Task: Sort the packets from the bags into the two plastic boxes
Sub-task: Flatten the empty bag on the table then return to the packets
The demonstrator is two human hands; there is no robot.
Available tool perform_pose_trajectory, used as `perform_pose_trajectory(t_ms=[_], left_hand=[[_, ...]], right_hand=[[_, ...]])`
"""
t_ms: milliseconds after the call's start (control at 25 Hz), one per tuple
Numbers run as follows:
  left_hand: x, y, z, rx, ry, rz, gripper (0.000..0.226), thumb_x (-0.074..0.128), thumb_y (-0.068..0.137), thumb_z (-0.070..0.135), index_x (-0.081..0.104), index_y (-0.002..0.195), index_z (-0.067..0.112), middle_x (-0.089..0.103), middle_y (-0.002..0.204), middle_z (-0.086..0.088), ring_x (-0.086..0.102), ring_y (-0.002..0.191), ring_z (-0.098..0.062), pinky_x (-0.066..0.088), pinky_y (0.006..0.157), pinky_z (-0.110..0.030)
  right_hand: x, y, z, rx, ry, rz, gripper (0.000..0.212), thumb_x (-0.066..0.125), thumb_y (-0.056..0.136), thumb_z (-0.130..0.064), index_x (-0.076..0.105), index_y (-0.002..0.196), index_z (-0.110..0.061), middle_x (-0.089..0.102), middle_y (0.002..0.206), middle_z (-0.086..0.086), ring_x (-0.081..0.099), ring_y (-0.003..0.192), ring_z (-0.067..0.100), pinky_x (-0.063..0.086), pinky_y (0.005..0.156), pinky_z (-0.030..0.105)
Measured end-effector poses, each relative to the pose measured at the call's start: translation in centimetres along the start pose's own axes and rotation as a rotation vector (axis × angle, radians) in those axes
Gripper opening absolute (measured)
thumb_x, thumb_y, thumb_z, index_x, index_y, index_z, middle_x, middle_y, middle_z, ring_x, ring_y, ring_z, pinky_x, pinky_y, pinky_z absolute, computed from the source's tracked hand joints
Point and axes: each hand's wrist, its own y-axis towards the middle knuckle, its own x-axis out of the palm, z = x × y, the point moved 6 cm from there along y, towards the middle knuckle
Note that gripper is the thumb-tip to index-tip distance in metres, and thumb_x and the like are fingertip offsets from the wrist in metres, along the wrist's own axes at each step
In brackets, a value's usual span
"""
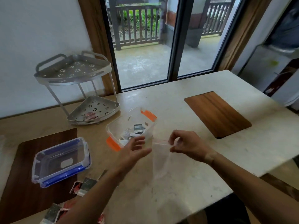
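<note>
A clear box with orange clips [146, 114] stands at the table's middle with several dark and white packets [137, 129] inside. A clear box with blue clips [61, 160] sits to the left on a dark mat, with no packets visible inside. My right hand [186, 143] pinches the red-edged mouth of a thin clear plastic bag [159, 160] that hangs below it. My left hand [134, 150] hovers open beside the bag's mouth, just in front of the orange box. Loose packets [84, 185] lie near the table's front left.
A two-tier metal corner rack [76, 88] stands at the back left, with a reddish packet on its lower shelf. A wooden board [216, 113] lies at the right. More packets [53, 212] sit by my left forearm. A glass door is behind the table.
</note>
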Motion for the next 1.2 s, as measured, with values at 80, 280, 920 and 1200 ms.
perform_pose_trajectory(t_ms=[80,280,920,1200], left_hand=[[4.8,1.2,2.4,0.015,0.104,-0.157,0.057,0.082,0.075,0.036,0.056,0.127,0.034,0.060,0.121,0.009,0.060,0.109,-0.008,0.053,0.094,-0.032],[13.5,4.3,4.2,0.078,0.236,-0.147,0.005,0.074,0.084,0.022,0.074,0.088,0.025,0.076,0.084,-0.002,0.071,0.079,-0.017,0.058,0.079,-0.039],[22.4,9.7,-2.7,-0.325,-0.166,0.150,0.006,0.068,0.088,0.004,0.068,0.091,0.009,0.070,0.079,-0.006,0.066,0.061,-0.012,0.053,0.053,-0.021],[23.1,11.4,-7.2,-0.420,0.006,0.169,0.007,0.070,0.088,0.005,0.063,0.087,0.007,0.061,0.078,-0.009,0.056,0.057,-0.016,0.049,0.046,-0.021]], right_hand=[[-1.2,-1.0,1.1,-0.041,-0.018,-0.024,0.022,0.077,0.078,-0.018,0.058,0.088,-0.023,0.067,0.093,-0.004,0.063,0.080,0.013,0.058,0.077,0.031],[-5.3,-3.0,9.1,-0.007,0.152,0.084,0.055,0.084,0.068,-0.038,0.051,0.112,-0.034,0.062,0.109,-0.012,0.062,0.095,0.008,0.057,0.082,0.026],[-2.6,-11.4,31.7,0.540,0.651,-0.197,0.012,0.070,0.086,-0.020,0.074,0.091,-0.010,0.077,0.081,0.007,0.073,0.073,0.018,0.058,0.067,0.028],[-2.3,-12.2,34.3,0.596,0.566,-0.142,0.015,0.072,0.084,-0.017,0.070,0.098,-0.014,0.076,0.080,0.006,0.074,0.075,0.021,0.054,0.055,0.021]])
